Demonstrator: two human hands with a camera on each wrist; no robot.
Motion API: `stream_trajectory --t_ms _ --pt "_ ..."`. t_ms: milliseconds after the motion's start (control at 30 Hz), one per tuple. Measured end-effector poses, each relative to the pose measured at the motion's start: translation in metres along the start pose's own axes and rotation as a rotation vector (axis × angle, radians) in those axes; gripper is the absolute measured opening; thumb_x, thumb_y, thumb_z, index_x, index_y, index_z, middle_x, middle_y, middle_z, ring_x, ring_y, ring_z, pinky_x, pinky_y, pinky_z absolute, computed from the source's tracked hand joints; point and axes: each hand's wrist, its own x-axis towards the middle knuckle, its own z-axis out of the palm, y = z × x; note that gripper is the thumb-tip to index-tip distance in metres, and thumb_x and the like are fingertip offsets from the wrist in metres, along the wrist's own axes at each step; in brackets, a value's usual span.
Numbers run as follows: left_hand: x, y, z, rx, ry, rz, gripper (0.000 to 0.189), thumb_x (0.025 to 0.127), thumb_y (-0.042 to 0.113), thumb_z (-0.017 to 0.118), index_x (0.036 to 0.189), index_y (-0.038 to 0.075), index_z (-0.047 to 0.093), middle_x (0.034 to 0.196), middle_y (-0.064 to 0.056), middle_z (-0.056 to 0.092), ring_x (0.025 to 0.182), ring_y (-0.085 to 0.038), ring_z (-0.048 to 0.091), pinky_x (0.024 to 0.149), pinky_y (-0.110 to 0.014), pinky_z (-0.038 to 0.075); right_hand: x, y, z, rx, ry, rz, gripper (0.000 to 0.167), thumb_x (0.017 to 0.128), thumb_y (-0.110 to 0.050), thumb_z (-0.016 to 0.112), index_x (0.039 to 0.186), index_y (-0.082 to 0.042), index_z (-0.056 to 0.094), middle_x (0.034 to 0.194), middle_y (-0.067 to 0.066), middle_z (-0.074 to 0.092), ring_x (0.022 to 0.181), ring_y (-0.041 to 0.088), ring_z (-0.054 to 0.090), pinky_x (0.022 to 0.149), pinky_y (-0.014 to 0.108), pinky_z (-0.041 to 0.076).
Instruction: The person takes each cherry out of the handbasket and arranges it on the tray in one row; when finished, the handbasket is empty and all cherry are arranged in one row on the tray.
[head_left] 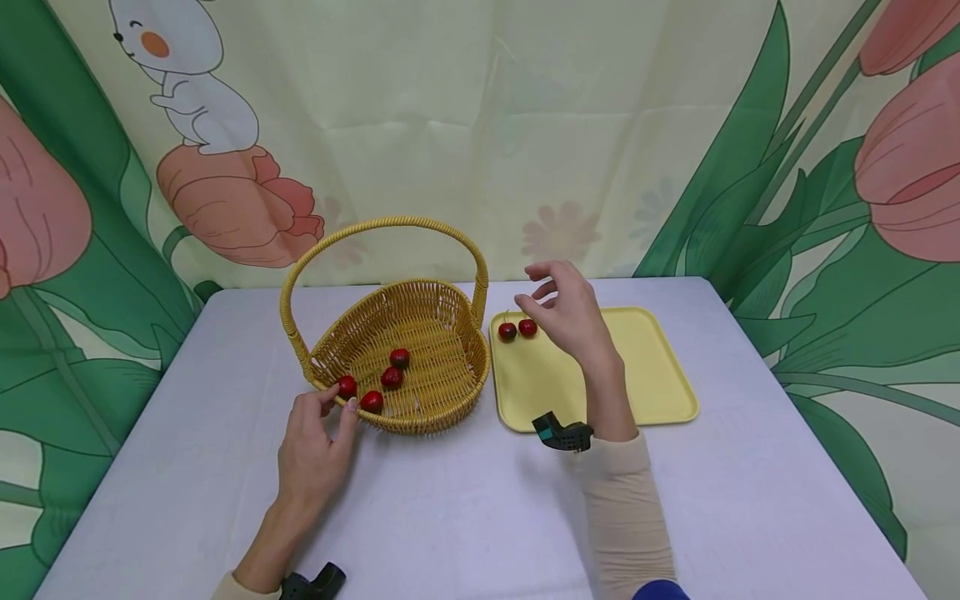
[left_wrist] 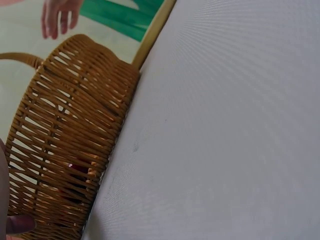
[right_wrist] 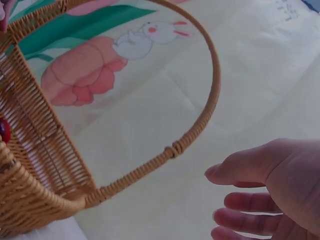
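A woven wicker basket [head_left: 420, 421] with a tall arched handle [head_left: 405, 222] stands left of the middle of the table. Inside it lie several dark red cherries [head_left: 392, 378], one of them right beside the left fingertips. My left hand [head_left: 311, 450] grips the basket's front-left rim, its thumb [left_wrist: 21, 224] against the outer wall in the left wrist view. Above the yellow tray [head_left: 630, 367] hovers my right hand [head_left: 570, 317], fingers relaxed and apart, with nothing held. Two cherries [head_left: 528, 327] rest at the tray's back-left corner, just below the right fingertips.
The basket and tray stand close side by side on a white cloth-covered table [head_left: 450, 517]. Behind the table hangs a printed curtain [head_left: 420, 108] with a rabbit and tulips. The basket handle [right_wrist: 210, 95] arches up close to the right hand.
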Motion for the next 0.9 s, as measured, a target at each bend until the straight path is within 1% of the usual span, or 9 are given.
stream_trajectory --t_ms 167,267,400,600,700,800,900 --pt "0.0 0.001 0.0 0.007 -0.005 -0.003 0.037 0.096 0.024 0.062 0.122 -0.002 0.056 0.109 -0.014 0.06 0.098 -0.029 0.061 0.074 -0.048 0.051 -0.004 -0.012 0.005 0.017 0.013 -0.087 0.038 0.089 -0.014 0.073 0.124 -0.003 0.06 0.121 0.014 0.06 0.095 0.025 0.065 0.084 0.042 0.058" --pt "0.0 0.001 0.0 0.01 -0.004 -0.002 0.037 0.096 0.023 0.062 0.123 -0.001 0.056 0.109 -0.014 0.06 0.098 -0.028 0.06 0.074 -0.047 0.051 -0.005 -0.019 0.01 0.018 0.001 -0.126 0.037 0.089 -0.012 0.073 0.123 -0.003 0.06 0.12 0.015 0.06 0.094 0.026 0.064 0.083 0.042 0.058" --pt "0.0 0.001 0.0 0.012 -0.004 -0.002 0.037 0.096 0.023 0.062 0.123 -0.001 0.056 0.108 -0.014 0.06 0.098 -0.028 0.06 0.074 -0.047 0.051 -0.007 -0.028 0.018 0.014 -0.031 -0.168 0.037 0.088 -0.009 0.072 0.122 -0.001 0.06 0.117 0.015 0.061 0.093 0.026 0.064 0.082 0.04 0.058" --pt "0.0 0.0 -0.001 0.007 -0.002 0.003 0.037 0.096 0.024 0.062 0.122 -0.002 0.056 0.108 -0.014 0.06 0.098 -0.029 0.06 0.074 -0.048 0.051 -0.009 -0.038 0.033 -0.004 -0.093 -0.254 0.035 0.089 -0.008 0.072 0.121 0.002 0.06 0.116 0.017 0.061 0.093 0.028 0.065 0.079 0.036 0.057" --pt "0.0 0.0 -0.001 0.004 -0.002 0.004 0.037 0.096 0.024 0.062 0.122 -0.002 0.056 0.108 -0.014 0.061 0.097 -0.029 0.06 0.074 -0.048 0.051 -0.01 -0.043 0.039 -0.006 -0.121 -0.271 0.033 0.089 -0.009 0.071 0.12 -0.001 0.061 0.115 0.013 0.061 0.093 0.028 0.065 0.079 0.034 0.056" --pt "0.0 -0.001 0.0 0.007 -0.007 -0.001 0.038 0.096 0.025 0.062 0.122 -0.001 0.056 0.109 -0.014 0.06 0.098 -0.028 0.06 0.074 -0.048 0.051 -0.01 -0.046 0.046 -0.008 -0.151 -0.267 0.032 0.09 -0.01 0.07 0.12 -0.004 0.061 0.116 0.009 0.061 0.095 0.028 0.066 0.08 0.032 0.055" --pt "0.001 -0.001 0.0 0.01 -0.013 -0.006 0.038 0.097 0.026 0.062 0.123 -0.001 0.056 0.109 -0.014 0.06 0.098 -0.028 0.059 0.075 -0.047 0.051 -0.011 -0.048 0.052 -0.014 -0.179 -0.265 0.032 0.091 -0.011 0.069 0.121 -0.005 0.061 0.118 0.008 0.062 0.096 0.027 0.065 0.081 0.031 0.054"
